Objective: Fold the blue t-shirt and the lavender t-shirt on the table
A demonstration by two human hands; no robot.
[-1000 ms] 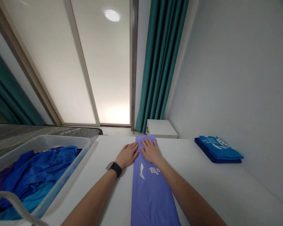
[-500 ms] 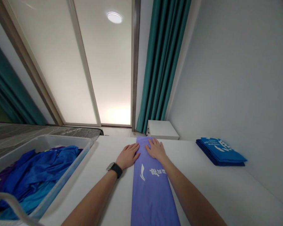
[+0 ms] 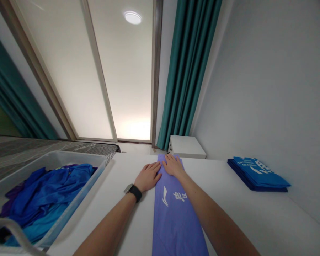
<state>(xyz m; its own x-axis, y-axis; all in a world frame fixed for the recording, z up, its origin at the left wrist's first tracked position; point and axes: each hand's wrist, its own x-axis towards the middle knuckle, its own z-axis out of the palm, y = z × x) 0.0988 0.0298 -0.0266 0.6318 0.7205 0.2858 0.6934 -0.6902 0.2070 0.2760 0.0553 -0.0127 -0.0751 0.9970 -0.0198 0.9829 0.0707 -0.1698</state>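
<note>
A purple garment [image 3: 176, 224], folded into a long narrow strip with white print, lies on the white table [image 3: 117, 177] in front of me. Its near end runs out of the bottom of the view. My left hand [image 3: 147, 176] rests flat at the strip's left edge near the far end, partly on the table, fingers stretched out. On that wrist is a black-strapped watch [image 3: 133, 192]. My right hand [image 3: 172, 165] lies flat on top of the far end, fingers spread. Part of the print is hidden under my right forearm.
At the left stands a white plastic basket [image 3: 104, 161] with crumpled blue and purple clothes [image 3: 53, 192]. Folded blue garments [image 3: 258, 174] are stacked at the right by the wall. A small white cabinet [image 3: 188, 146] stands beyond the table's far edge.
My right hand has slid a little to the left and toward the far end of the purple garment. My left hand stays at its edge. The view has shifted slightly.
</note>
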